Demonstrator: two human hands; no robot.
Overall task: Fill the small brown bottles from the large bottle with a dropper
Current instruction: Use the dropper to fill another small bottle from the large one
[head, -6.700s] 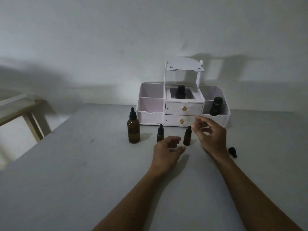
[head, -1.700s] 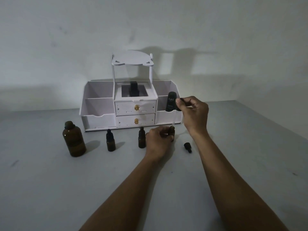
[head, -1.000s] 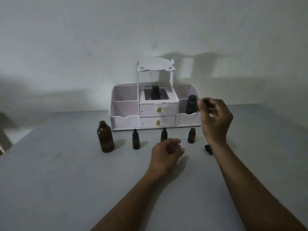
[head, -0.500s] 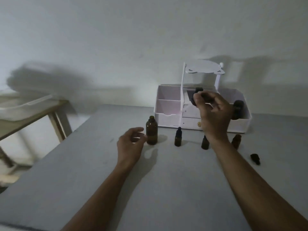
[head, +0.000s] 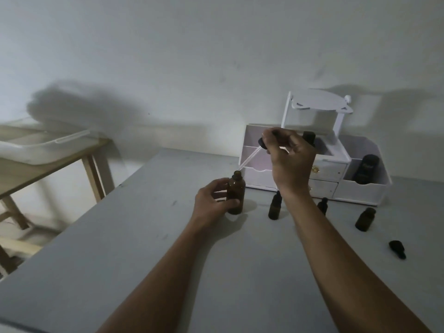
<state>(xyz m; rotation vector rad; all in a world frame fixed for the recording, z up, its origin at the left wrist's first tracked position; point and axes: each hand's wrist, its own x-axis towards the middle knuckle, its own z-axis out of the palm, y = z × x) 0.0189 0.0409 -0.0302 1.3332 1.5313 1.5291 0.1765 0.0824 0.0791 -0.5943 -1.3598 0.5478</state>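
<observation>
Ahead of you a white organizer [head: 360, 188] stands at the back of the grey table [head: 144, 272], close to the wall [head: 192, 56]. It has two small drawers with gold knobs [head: 314, 168] in the middle, open bins on either side and a raised shelf [head: 319, 104] on top. A dark container [head: 366, 169] leans in the right bin, and another dark item [head: 310, 138] sits in the centre well. To your left a wooden table [head: 48, 169] carries a white tray [head: 36, 150].

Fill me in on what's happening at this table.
A person is refilling dropper bottles. The left hand steadies the large brown bottle on the grey table, while the right hand holds a dropper, its tip at the bottle's open neck. Three small bottles stand nearby; the rightmost is uncapped.
</observation>
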